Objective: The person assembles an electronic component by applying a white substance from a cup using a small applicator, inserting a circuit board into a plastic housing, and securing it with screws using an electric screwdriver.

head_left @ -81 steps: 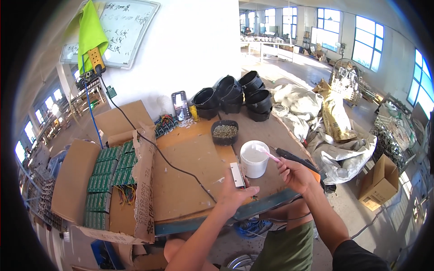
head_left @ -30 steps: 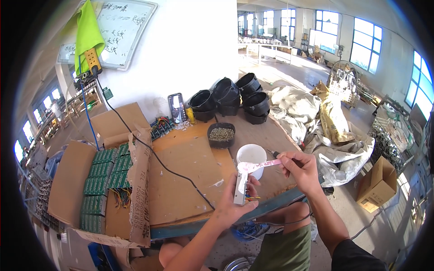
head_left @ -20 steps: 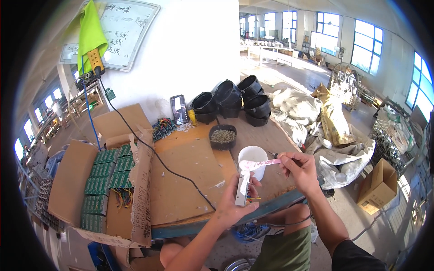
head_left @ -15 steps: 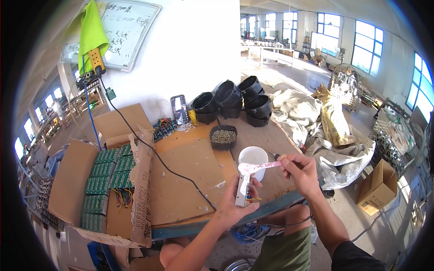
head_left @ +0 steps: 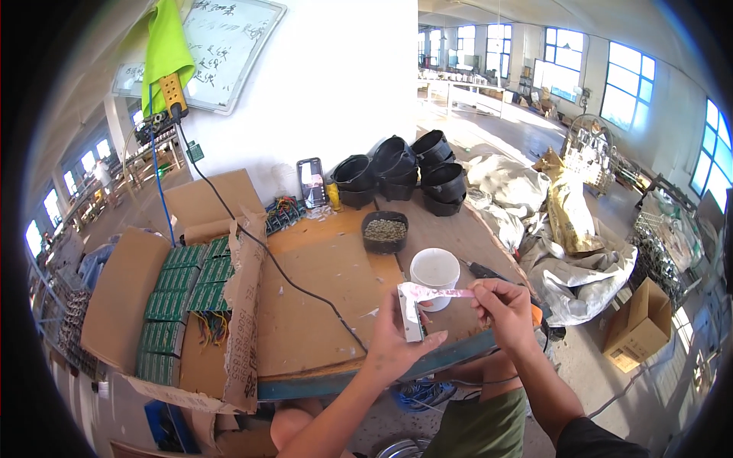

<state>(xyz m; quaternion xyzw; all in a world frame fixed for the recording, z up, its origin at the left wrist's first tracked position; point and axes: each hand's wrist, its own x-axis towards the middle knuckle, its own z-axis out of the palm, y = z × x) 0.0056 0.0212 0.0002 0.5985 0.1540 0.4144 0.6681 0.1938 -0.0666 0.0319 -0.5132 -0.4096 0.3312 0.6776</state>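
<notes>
My left hand [head_left: 388,347] grips a narrow pale rectangular piece [head_left: 413,324] between its fingers, held upright with white paste on its face. Between the fingertips of my right hand [head_left: 505,311] is a flat pinkish spatula [head_left: 455,293], its far end coated in white paste. That end lies against the top of the piece. Just behind both hands stands a white plastic tub [head_left: 436,258], partly covered by the spatula. A dark-handled tool [head_left: 482,270] lies to the right of the tub.
At left, an open cardboard box [head_left: 243,320] holds stacked green circuit boards [head_left: 169,305]. A black cable [head_left: 301,291] crosses the table. Farther back are a black tray of small parts [head_left: 384,231], several black buckets [head_left: 395,159] and a phone [head_left: 311,183]. Sacks [head_left: 569,206] lie at right.
The spatula's coated end has come down slightly onto the top of the piece. My left thumb has stretched outward. The whole view has shifted a little, moving the surroundings rightward.
</notes>
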